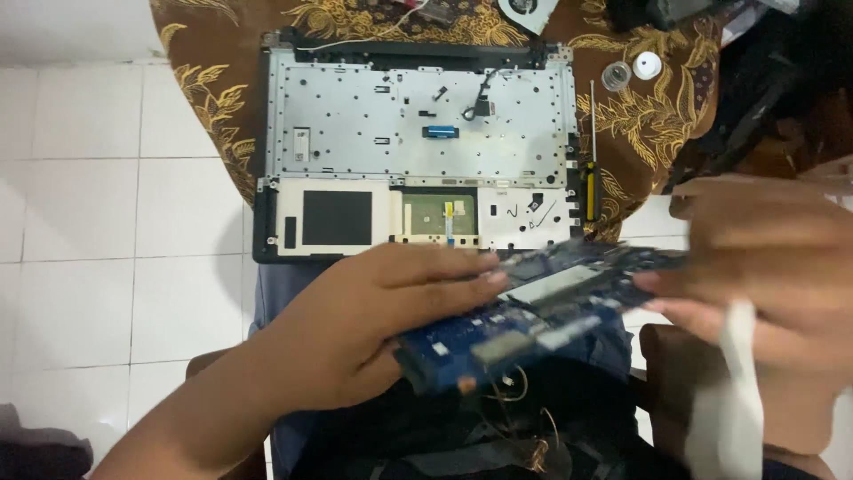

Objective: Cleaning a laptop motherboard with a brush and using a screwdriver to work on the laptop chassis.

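My left hand (355, 324) grips a blue laptop motherboard (542, 307) by its left end, fingers lying across the top. At the board's right end my right hand (764, 267) pinches the edge; it also holds a white cloth or tissue strip (733, 391) that hangs down, blurred. The board is held over my lap, just in front of an opened laptop base (418, 133) with its grey metal keyboard backing and touchpad area exposed.
The laptop base lies on a brown cloth with gold floral print (640, 124). A yellow-handled screwdriver (591, 169) lies to its right. Two small round caps (633, 69) and a fan (526, 9) sit at the back. White floor tiles (107, 222) fill the left.
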